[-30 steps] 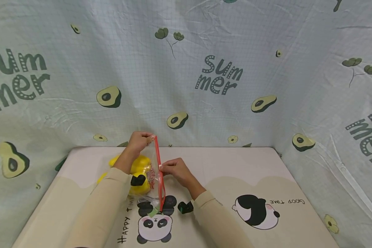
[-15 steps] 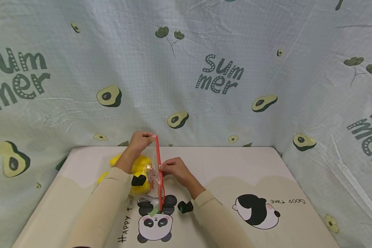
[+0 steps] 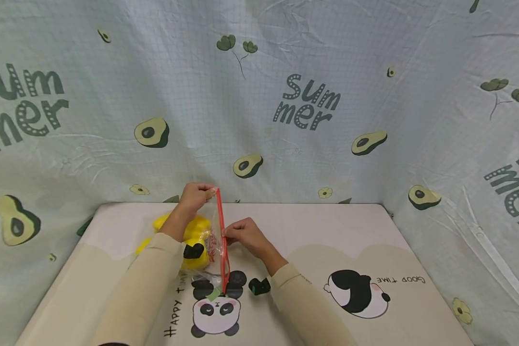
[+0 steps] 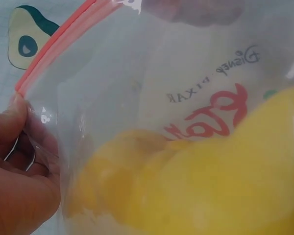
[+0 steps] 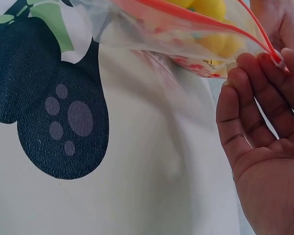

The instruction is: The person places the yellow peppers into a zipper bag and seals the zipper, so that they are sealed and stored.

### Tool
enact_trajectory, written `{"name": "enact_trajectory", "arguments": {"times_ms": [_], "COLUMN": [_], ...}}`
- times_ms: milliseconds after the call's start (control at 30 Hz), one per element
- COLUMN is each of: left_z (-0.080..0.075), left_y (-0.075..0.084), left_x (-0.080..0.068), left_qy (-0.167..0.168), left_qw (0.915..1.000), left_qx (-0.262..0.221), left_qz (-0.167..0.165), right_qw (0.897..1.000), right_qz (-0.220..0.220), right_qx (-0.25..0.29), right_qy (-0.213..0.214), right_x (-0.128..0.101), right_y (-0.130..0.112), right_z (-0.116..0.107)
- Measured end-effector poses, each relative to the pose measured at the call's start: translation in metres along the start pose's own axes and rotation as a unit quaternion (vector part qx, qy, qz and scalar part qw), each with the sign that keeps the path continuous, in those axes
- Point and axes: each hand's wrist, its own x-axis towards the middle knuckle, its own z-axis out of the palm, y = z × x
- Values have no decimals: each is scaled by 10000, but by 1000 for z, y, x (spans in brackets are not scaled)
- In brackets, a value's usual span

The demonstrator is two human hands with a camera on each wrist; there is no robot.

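Observation:
A clear plastic zip bag [image 3: 214,218] with a red zip strip [image 3: 220,211] stands on edge over the table. At the strip's far end, my left hand [image 3: 193,196] pinches the bag's corner, as the left wrist view also shows. My right hand [image 3: 247,236] pinches the small whitish slider [image 5: 279,60] partway along the strip. On the near side of that slider the red edges part; beyond it they run together. Inside the bag lies a rounded yellow thing [image 4: 210,191], its kind unclear, partly hidden by my left forearm. Reversed red lettering [image 4: 215,115] shows through the plastic.
The pale table mat [image 3: 285,226] bears a printed panda [image 3: 216,315] below the bag and a printed dog [image 3: 358,294] at right. A cloth with avocado prints [image 3: 248,166] hangs behind the table. Black wrist-worn pieces [image 3: 259,287] sit by both sleeves.

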Motion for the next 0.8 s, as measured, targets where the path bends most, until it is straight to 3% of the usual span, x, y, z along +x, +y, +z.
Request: {"name": "enact_trajectory", "arguments": {"times_ms": [567,800], "left_z": [2,1], "left_y": [-3,-3], "left_x": [-3,-2], "left_qy": [76,59], "left_qw": [9996,9998], "left_qx": [-266,-203], "left_qz": [-8,-9], "right_qw": [9991,9987], "right_qz": [217,97], "right_qx": [-357,-437], "right_qy": [-109,-246], "right_x": [-7,-8], "right_y": [-1,-1], "right_z": [-4,-5]}}
